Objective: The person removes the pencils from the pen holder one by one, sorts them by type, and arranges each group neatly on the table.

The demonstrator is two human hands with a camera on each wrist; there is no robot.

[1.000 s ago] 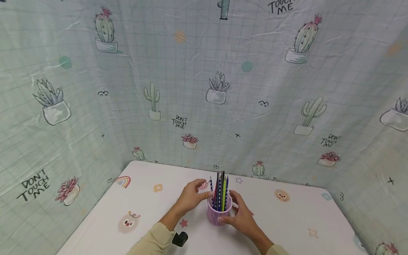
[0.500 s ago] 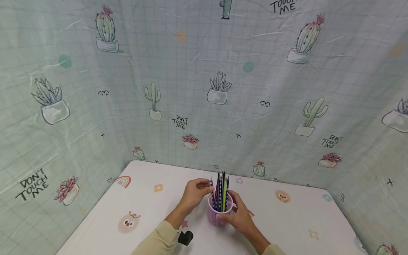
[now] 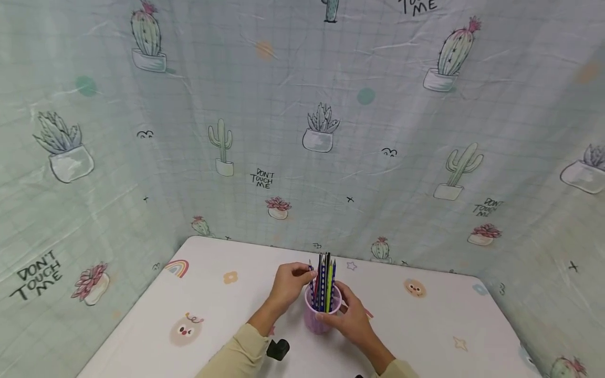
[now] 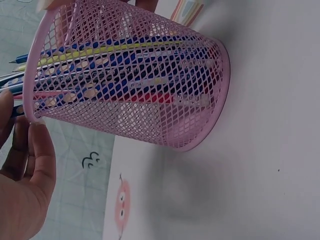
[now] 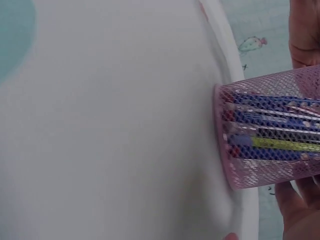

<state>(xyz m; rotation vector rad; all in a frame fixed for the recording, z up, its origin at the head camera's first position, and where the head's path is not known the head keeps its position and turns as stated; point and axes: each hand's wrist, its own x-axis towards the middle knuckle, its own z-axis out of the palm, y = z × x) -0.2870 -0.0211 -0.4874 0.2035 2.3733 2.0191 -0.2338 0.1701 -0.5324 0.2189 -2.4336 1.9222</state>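
A pink mesh pen cup (image 3: 315,323) stands upright on the white table, holding several pencils. Most are dark blue with light spots; one is yellow-green (image 3: 329,289), and a red one shows through the mesh in the left wrist view. My right hand (image 3: 352,317) holds the cup from the right, thumb across its front and fingers behind. With thumb and fingers, my left hand (image 3: 287,286) pinches the leftmost blue pencil (image 4: 18,110) just above the rim. Its lower end is still inside the cup. My right hand's fingertips (image 4: 55,4) show at the top of the left wrist view.
The white table (image 3: 420,336) carries printed faces, flowers and stars. A cloth with cactus prints (image 3: 283,157) hangs behind it and on both sides. A black device (image 3: 278,349) sits by my left wrist.
My left hand's fingers were spread beside the cup a second ago; they have come up and in, and now pinch the leftmost blue pencil. My right hand keeps its hold on the cup.
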